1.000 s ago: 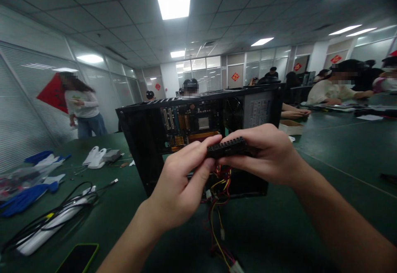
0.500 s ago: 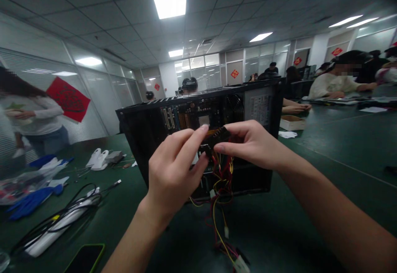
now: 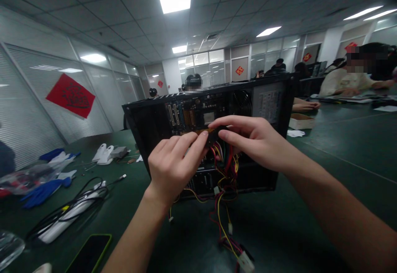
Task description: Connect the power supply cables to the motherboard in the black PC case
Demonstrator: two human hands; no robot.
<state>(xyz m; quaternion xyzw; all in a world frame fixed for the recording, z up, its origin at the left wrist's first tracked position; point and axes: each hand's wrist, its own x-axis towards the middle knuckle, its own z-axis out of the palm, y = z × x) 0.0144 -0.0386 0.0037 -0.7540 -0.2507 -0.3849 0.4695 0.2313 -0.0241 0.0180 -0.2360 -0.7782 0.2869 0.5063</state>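
Observation:
An open black computer case [image 3: 139,128] stands on the table in front of me, its circuit board [image 3: 182,113] facing me. My right hand [image 3: 256,142] pinches a black power connector [image 3: 214,136] at the front of the board. Red, yellow, green and black wires [image 3: 221,155] run down from it. The fingers of my left hand [image 3: 176,165] close on the connector's left side; the thumb is mostly hidden. Lower down, a white plug [image 3: 246,261] hangs on more cables toward the table's near edge. My fingers cover much of the connector.
On the green table [image 3: 338,173] at left lie a white power strip [image 3: 70,215] with black cable, a phone [image 3: 89,254], blue gloves [image 3: 46,192] and a plastic bag [image 3: 27,178]. A small box [image 3: 300,122] sits at right, near another person's hands [image 3: 307,105].
My view has turned slightly left. The connector has tilted, so its wires now hang downward, and my hands have come closer together around it. The person at far left has mostly left view.

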